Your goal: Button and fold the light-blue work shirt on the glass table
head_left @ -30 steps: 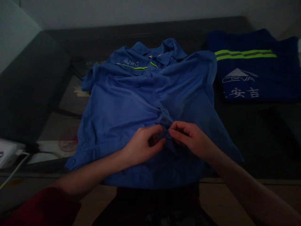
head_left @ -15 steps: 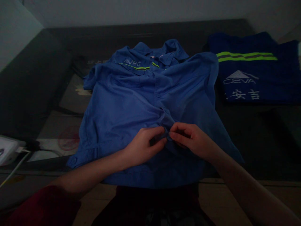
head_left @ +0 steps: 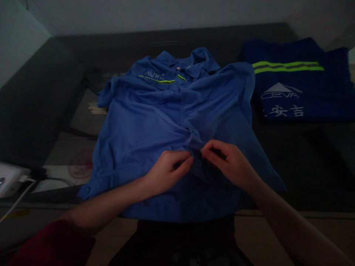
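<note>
- Blue work jacket (head_left: 138,125) is lying front up on the worktop (head_left: 283,159), its hem (head_left: 185,212) hanging past the near edge at six o'clock.
- Left hand (head_left: 166,171) is sitting at about eight o'clock from the button (head_left: 198,162), fingertips nearly meeting; cannot tell whether its grip is pinching cloth.
- Right hand (head_left: 234,162) is lying toward three o'clock, fingertips also close together; cannot tell whether anything is filling that grip.
- Change over the last half second: right hand is shifting outward, the gap is widening, and the button is showing more plainly between both hands.
- Meaning (judgement): handling of this button seems to be easing off; whether it is sitting through a hole, cannot tell.
- Collar (head_left: 203,61) is lying near twelve o'clock; folded navy garment (head_left: 318,87) is staying put at two o'clock.
</note>
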The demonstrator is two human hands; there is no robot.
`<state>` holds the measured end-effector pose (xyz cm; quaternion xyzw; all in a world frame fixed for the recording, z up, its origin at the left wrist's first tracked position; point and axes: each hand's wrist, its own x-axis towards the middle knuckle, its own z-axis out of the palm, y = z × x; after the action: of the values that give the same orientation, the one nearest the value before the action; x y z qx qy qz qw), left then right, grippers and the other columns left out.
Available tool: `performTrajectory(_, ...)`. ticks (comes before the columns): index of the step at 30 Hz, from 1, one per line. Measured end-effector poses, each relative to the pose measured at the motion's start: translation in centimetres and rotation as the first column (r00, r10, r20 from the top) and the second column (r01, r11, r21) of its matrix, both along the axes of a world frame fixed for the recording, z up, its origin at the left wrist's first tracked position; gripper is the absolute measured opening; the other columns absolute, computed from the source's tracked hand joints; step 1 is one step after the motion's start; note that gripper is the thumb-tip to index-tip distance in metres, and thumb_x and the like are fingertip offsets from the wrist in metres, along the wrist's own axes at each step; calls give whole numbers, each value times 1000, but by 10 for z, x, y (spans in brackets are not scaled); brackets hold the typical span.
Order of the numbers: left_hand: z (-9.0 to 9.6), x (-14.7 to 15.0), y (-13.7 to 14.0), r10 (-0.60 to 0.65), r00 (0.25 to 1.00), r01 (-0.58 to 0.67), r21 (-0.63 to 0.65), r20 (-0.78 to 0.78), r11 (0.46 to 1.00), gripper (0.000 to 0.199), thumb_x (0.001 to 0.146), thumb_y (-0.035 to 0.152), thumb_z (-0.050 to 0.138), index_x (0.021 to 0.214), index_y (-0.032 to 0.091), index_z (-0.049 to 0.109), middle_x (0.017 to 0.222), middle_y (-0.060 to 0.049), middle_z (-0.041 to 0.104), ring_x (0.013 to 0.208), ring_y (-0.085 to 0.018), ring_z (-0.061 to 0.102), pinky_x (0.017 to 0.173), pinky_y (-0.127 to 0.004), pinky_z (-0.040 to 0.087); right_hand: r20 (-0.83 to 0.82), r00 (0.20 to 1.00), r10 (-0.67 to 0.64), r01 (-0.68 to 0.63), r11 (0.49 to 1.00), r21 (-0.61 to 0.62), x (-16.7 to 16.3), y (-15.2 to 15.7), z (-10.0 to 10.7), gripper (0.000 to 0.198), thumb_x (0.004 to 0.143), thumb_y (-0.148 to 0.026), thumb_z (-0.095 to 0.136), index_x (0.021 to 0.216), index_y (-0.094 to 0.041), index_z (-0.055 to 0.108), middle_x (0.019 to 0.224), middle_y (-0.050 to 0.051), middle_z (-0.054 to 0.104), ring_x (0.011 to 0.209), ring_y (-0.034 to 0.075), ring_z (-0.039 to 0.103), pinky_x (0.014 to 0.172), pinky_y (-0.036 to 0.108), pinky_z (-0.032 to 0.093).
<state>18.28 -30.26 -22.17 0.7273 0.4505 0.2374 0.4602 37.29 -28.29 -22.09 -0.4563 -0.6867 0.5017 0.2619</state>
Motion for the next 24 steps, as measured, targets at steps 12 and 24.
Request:
performTrajectory(12, -3, 0, -5, -299, 944, 321, 169, -142, 932, 27, 86, 22, 47, 59, 17, 49, 53, 3, 46, 52, -9, 45, 54, -22, 35, 78, 994, 76, -84, 991, 103, -1, -3, -3, 28, 90, -39, 51, 73, -18, 59, 68, 0, 61, 64, 12, 54, 59, 23, 40)
performTrajectory(24, 29, -28, -3, -212, 915, 294, 207, -342, 933, 26, 92, 32, 45, 82, 17, 63, 75, -1, 64, 68, -11, 59, 64, -20, 42, 190, 981, 29, -91, 940, 329, 21, -2, 7, 19, 89, -37, 53, 85, -20, 61, 82, 3, 66, 75, 16, 61, 68, 28, 47)
